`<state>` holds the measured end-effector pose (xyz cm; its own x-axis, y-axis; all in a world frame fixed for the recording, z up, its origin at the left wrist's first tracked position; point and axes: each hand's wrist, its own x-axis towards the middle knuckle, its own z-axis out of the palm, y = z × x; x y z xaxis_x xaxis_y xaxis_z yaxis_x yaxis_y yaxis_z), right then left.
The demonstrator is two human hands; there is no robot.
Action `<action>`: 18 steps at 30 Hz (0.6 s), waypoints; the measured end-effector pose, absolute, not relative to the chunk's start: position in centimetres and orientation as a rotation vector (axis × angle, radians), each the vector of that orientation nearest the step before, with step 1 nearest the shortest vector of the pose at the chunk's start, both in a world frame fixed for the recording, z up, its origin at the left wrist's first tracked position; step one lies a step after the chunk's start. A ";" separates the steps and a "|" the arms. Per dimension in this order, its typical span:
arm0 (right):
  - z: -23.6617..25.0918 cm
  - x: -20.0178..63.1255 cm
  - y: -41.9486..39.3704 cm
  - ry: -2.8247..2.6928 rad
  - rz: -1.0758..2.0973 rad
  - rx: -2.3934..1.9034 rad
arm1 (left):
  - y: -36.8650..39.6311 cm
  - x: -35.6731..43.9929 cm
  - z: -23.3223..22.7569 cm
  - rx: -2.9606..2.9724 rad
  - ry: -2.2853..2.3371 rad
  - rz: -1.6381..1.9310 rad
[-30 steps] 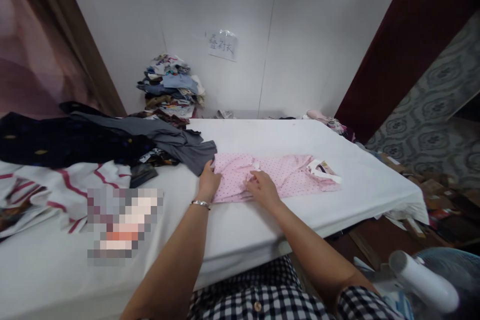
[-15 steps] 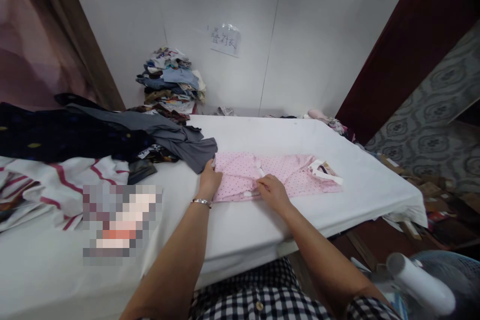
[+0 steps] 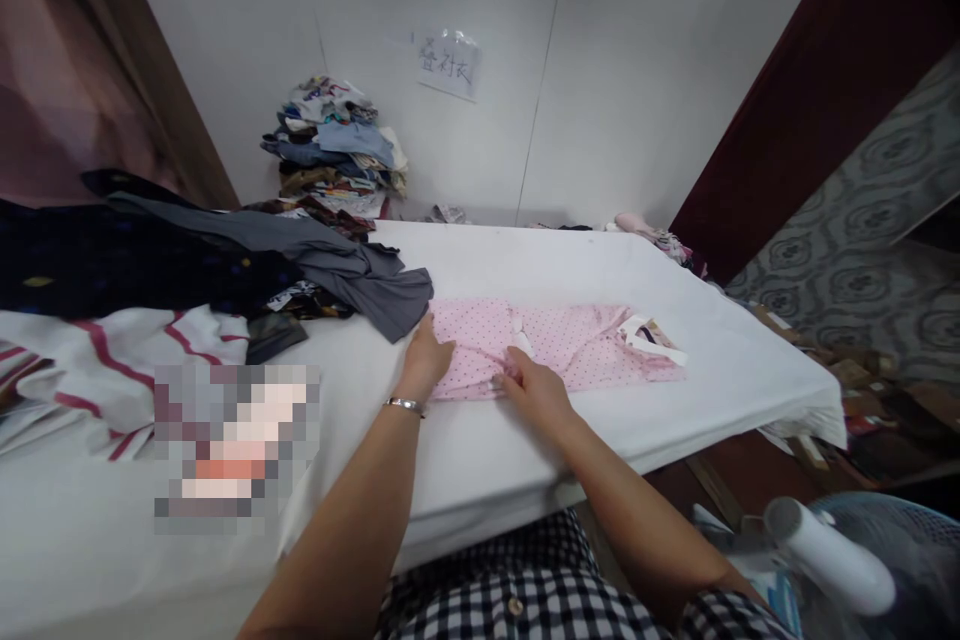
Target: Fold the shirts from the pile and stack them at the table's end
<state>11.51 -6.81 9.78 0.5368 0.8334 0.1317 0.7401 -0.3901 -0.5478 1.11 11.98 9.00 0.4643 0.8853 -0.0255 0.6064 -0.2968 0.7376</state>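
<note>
On a white-draped bench (image 3: 739,360), a pink dotted fabric shirt (image 3: 585,350) is apparently steadied at its left end by the left hand (image 3: 427,360), grip unclear, and seemingly pinched by the right hand (image 3: 540,395).

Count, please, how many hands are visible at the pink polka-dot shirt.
2. The left hand is at the left end of the pink polka-dot shirt; the right hand is at its near edge, around mid-length. Neither is hidden.

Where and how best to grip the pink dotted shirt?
Probably by its left end, from the left, thumb on top: the pink dotted shirt lies flat and long, with that edge at the left hand and the white collar at the opposite end.
</note>
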 end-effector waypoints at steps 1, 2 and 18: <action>9.5 11.3 -6.8 -1.289 0.204 -2.216 | 12.0 1.1 9.1 2.008 1.234 0.524; 9.3 11.2 -6.8 -1.318 0.185 -2.202 | 12.0 1.1 9.2 1.996 1.229 0.532; 9.3 15.8 -9.3 -1.457 -0.113 -2.251 | 12.1 0.8 9.6 1.868 1.215 0.563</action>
<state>15.77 -9.28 9.30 0.4374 0.8452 0.3071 0.8825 -0.3378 -0.3273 0.84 12.07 9.59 0.4347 0.8984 -0.0630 0.5327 -0.2001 0.8223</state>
